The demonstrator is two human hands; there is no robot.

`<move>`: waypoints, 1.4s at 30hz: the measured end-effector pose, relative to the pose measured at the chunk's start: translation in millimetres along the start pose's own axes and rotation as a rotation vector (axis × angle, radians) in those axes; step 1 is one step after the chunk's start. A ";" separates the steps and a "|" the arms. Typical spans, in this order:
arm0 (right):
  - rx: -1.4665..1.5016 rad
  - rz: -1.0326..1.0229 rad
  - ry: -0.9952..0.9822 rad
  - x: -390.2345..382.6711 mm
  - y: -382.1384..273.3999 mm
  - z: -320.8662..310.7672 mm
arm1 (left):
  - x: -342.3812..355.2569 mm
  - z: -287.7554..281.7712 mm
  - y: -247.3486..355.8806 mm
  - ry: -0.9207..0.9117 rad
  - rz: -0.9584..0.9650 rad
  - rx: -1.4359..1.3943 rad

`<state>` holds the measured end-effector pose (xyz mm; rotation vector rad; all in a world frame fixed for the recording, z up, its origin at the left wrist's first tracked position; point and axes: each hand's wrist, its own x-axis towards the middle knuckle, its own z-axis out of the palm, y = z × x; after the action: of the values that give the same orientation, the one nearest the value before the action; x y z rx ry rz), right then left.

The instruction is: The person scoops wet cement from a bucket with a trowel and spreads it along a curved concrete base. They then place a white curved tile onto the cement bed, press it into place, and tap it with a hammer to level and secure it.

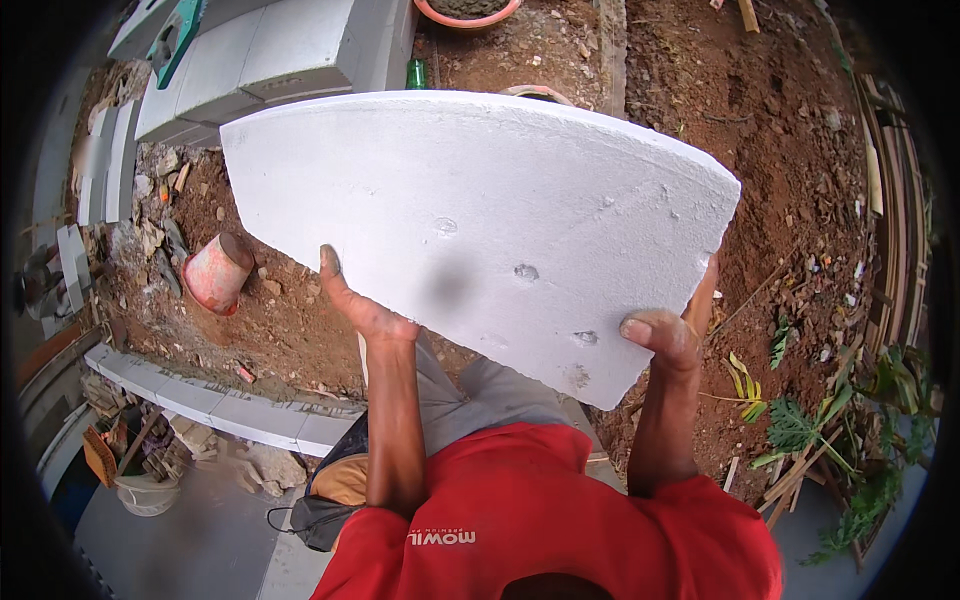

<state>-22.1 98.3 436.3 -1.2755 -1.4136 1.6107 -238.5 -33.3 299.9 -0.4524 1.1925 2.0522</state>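
Note:
A large white lightweight concrete block (480,200) with pitted marks fills the middle of the view. My left hand (365,315) grips its lower edge left of centre, thumb on the upper face and fingers hidden beneath. My right hand (670,335) grips the right end, thumb pressed on the face and other fingers mostly behind the edge. The block is held over my grey trousers (455,375) and the dirt.
Stacked grey blocks (280,50) with a green saw (175,40) lie upper left, near a green bottle (416,73). A bucket of mortar (468,10) sits at the top, an upturned bucket (217,272) left. A low block course (220,400) runs lower left; plants (800,430) lie right.

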 end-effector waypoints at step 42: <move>-0.779 -0.152 -0.327 -27.3 149.7 42.3 | 59.7 29.7 -3.6 -1.561 0.344 1.689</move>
<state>-33.1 25.7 296.4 -1.2805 -2.4309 1.2277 -275.4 17.4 276.8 1.7904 1.2895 0.4079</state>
